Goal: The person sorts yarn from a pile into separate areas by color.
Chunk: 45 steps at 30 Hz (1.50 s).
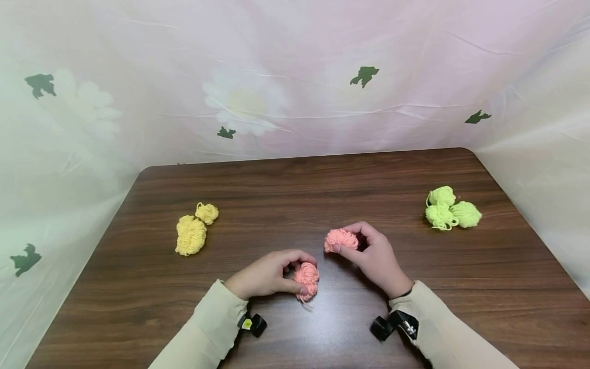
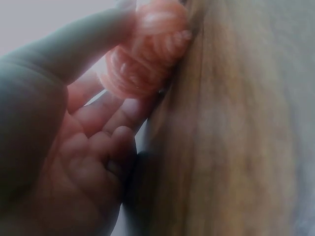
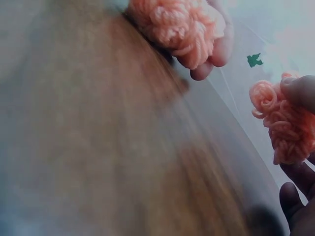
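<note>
Near the middle of the table, my left hand [image 1: 269, 274] pinches a small pink yarn ball [image 1: 308, 282] between thumb and fingers, with a loose strand trailing at its lower end. The same ball [image 2: 140, 56] shows close beside the wooden tabletop in the left wrist view. Slightly farther forward and to the right, my right hand [image 1: 379, 259] grips a second pink yarn ball [image 1: 340, 239]. Both balls appear in the right wrist view: the right hand's ball [image 3: 288, 125] at the right edge, the left hand's ball [image 3: 174, 27] at the top.
Yellow yarn balls [image 1: 191, 236] lie grouped on the left of the dark wooden table [image 1: 295, 200]. Three light green yarn balls [image 1: 466, 213] cluster at the right. A pale floral cloth [image 1: 295, 61] hangs behind the table and along both sides.
</note>
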Motion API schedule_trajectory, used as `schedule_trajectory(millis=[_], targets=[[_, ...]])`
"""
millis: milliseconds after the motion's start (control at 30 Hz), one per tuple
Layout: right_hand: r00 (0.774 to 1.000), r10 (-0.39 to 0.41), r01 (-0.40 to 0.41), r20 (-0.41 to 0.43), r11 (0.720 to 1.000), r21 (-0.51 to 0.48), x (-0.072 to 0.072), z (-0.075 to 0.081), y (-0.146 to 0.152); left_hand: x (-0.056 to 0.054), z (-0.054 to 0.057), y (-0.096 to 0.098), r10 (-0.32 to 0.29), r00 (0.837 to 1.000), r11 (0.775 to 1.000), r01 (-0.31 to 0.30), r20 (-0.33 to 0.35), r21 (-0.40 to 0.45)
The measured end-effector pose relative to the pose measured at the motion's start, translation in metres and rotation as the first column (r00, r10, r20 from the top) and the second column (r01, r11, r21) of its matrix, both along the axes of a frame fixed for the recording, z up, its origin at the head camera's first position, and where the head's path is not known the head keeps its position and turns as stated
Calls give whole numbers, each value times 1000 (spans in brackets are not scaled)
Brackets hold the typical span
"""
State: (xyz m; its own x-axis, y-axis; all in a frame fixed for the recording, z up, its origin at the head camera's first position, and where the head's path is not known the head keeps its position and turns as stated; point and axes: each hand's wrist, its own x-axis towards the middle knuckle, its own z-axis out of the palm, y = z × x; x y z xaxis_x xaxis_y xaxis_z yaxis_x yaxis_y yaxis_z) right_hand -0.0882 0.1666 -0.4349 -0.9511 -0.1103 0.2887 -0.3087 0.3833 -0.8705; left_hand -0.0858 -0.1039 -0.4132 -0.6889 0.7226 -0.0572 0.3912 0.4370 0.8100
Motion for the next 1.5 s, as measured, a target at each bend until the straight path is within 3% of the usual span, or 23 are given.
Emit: schedule_trajectory(millis=[667, 1067, 1500], targets=[[999, -37, 35, 37, 999, 30, -22, 2, -7, 0, -1, 0, -31, 999, 999, 30, -35, -34], [996, -69, 66, 49, 996, 63, -32, 0, -9, 1, -2, 3, 2, 1000, 999, -3, -7, -38], [996, -82, 82, 45, 997, 17, -44, -1, -12, 1, -1, 5, -14, 1000, 1000, 15, 19, -15]])
